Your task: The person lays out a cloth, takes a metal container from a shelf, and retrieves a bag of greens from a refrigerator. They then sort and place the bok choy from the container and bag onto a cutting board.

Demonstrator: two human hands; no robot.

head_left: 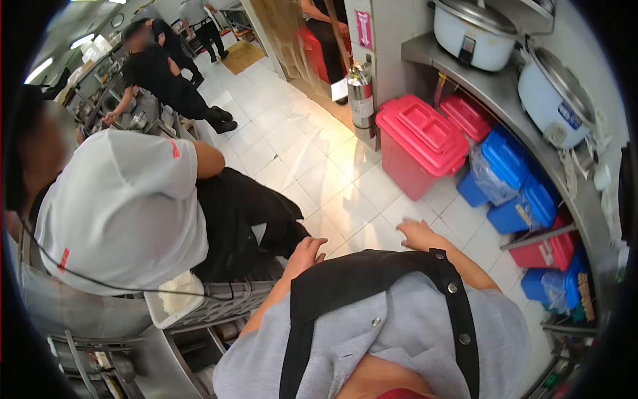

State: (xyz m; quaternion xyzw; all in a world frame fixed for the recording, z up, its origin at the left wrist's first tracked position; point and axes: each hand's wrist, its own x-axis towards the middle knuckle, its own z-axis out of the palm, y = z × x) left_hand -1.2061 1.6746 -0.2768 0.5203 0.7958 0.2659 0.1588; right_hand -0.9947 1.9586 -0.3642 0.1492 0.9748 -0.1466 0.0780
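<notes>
My left hand (309,255) is held out in front of my apron (332,278), fingers apart and holding nothing. It is near the black clothing of a person in a white shirt (126,206), and I cannot tell whether it touches. Beside my left forearm are a grey plastic crate (242,296) and a white tub (159,312) with a soft white food (178,292) in it. Over the tiled floor hangs my right hand (417,234), its fingers loosely spread with nothing in them.
To the right stand a large red lidded bin (415,149) and blue bins (508,156), under a steel shelf (492,86) carrying rice cookers (475,36). A fire extinguisher (361,103) stands by the doorway. Other people (156,76) stand at the far left beside a counter.
</notes>
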